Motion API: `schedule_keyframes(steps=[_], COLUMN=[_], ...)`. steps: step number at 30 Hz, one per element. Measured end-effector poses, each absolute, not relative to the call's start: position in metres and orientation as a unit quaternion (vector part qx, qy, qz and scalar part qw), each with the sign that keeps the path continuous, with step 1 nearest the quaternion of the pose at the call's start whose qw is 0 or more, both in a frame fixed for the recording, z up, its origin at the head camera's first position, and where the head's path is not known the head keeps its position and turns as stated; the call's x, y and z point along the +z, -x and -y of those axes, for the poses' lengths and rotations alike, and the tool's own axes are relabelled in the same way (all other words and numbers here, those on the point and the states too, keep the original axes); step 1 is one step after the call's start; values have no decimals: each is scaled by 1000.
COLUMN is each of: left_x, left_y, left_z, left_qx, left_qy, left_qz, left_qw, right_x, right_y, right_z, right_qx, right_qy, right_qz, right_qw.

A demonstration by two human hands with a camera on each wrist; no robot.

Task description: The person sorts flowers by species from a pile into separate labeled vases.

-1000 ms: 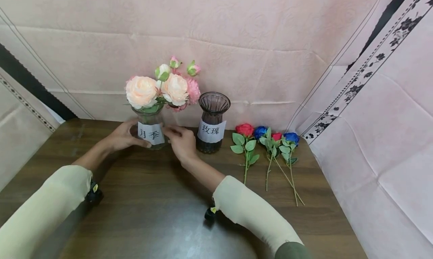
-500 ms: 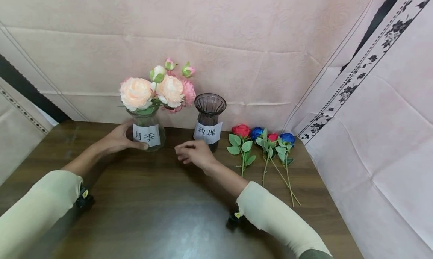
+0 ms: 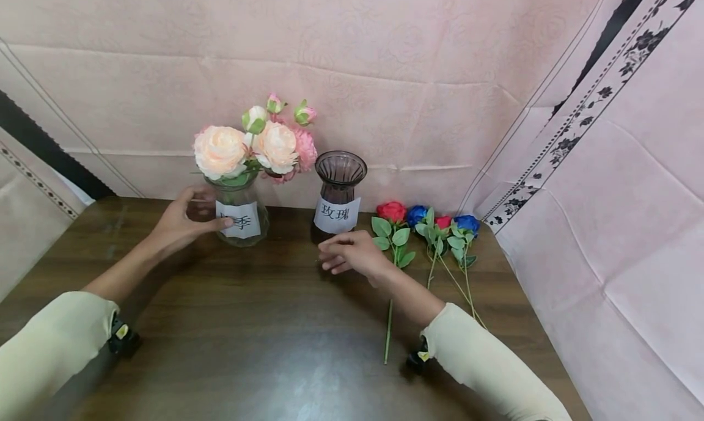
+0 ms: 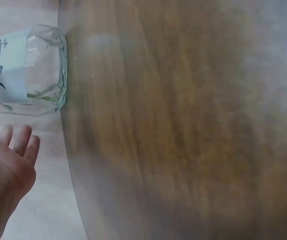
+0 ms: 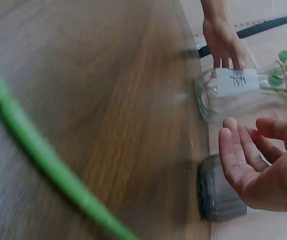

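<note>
A clear glass vase [image 3: 263, 222] with a white label holds peach and pink flowers [image 3: 221, 152]. My left hand [image 3: 177, 224] is at its left side, fingers spread and thumb in front of the label. In the left wrist view, those fingers look relaxed and apart from the glass vase [image 4: 43, 65]. My right hand [image 3: 357, 256] is just in front of the dark fluted vase [image 3: 341, 173], with loosely bent fingers and nothing in them; the right wrist view shows the palm. The dark vase bears a white label and no flowers show in it.
Right of the dark vase, red and blue roses lie on the wooden table [image 3: 220, 347], among them a red rose [image 3: 392, 211] and a blue rose [image 3: 467, 223]. My right forearm passes over some stems. A pale patterned cloth [image 3: 352, 36] hangs behind the table.
My right hand has left the clear vase and moved right and nearer, to the front of the dark vase. My left hand has loosened and drawn slightly left from the clear vase.
</note>
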State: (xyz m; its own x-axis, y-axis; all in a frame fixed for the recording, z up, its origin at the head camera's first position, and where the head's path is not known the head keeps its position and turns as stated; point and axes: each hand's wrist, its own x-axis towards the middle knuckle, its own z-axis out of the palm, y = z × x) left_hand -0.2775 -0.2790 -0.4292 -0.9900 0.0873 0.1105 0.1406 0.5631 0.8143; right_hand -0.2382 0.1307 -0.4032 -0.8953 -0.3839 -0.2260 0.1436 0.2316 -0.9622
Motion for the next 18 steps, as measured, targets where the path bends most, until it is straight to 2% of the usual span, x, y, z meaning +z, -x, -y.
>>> schedule_keyframes(steps=[7,13,18], left_x=[-423,-421,-422], left_y=[264,251,240], left_z=[277,270,262], left_qx=[-472,-482,-504], left_qy=[66,84,96], left_qz=[873,864,845], left_qw=[106,121,153], right_x=[-396,-394,-397], right_y=[237,232,226], right_z=[-164,-193,-214], right_qx=[-617,-616,-622], right_qy=[43,14,2], right_qz=[-760,-764,-763], right_qw=[202,189,175])
